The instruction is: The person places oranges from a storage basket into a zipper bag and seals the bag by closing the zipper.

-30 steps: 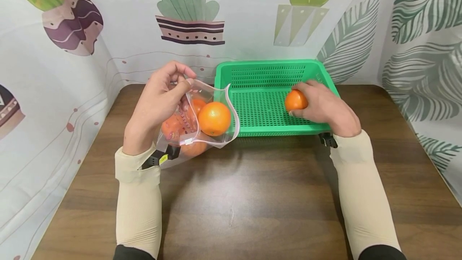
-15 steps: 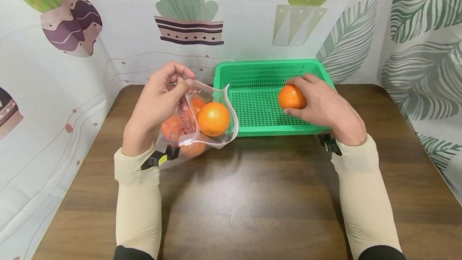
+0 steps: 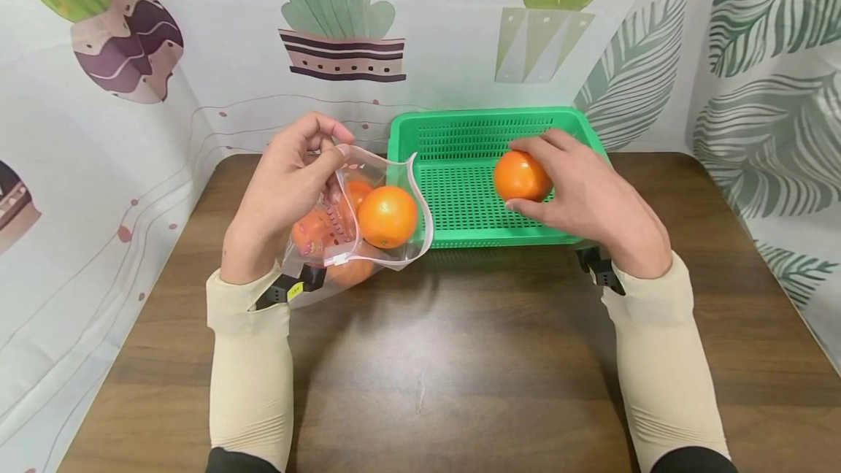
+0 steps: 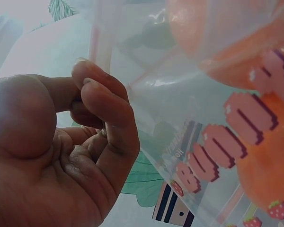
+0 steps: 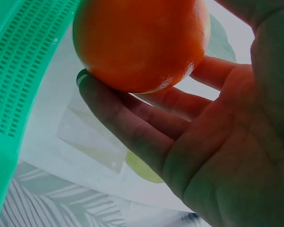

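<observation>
My left hand [image 3: 289, 185] pinches the edge of a clear zip bag [image 3: 404, 258] between thumb and fingers, and the bag's mouth gapes toward the right. Several oranges fill it, with one orange [image 3: 388, 217] just inside the opening. Pink letters are printed on the bag [image 4: 213, 146] in the left wrist view. Over the green basket [image 3: 486, 236], my right hand [image 3: 581, 185] grips another orange [image 3: 522, 176] between thumb and fingers. That orange [image 5: 142, 42] looks lifted off the basket floor in the right wrist view, where the fingers support one side of it.
The basket stands at the back of the brown wooden table [image 3: 420, 378], right of the bag and close to it. Behind it hangs a white cloth [image 3: 453, 35] printed with cacti and leaves. A black wrist strap [image 3: 601, 272] sits below my right hand.
My right hand has raised the orange from the basket's right end and carried it a little leftward, toward the bag. The left hand and the bag have stayed almost still.
</observation>
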{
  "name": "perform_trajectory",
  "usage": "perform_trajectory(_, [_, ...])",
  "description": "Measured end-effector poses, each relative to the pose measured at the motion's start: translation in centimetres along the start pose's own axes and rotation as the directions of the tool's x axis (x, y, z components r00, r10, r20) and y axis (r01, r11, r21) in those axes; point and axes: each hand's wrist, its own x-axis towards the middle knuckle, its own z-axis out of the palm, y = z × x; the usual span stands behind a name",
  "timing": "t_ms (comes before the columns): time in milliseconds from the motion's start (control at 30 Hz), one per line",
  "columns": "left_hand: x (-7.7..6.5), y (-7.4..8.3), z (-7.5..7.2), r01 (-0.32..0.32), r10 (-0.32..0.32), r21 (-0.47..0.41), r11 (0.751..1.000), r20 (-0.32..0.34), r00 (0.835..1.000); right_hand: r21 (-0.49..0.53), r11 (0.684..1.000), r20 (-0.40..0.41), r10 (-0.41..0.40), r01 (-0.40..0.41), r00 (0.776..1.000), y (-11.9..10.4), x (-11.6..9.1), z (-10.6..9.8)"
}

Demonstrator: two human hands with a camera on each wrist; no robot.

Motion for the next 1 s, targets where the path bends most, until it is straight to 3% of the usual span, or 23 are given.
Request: perform_trajectory(1000, [0.1, -0.1, 0.1, -0.013, 0.013, 0.019, 1.0, 0.008, 1.0, 0.074, 0.987, -0.041, -0.138, 0.141, 0.99, -3.4, 1.1, 0.5])
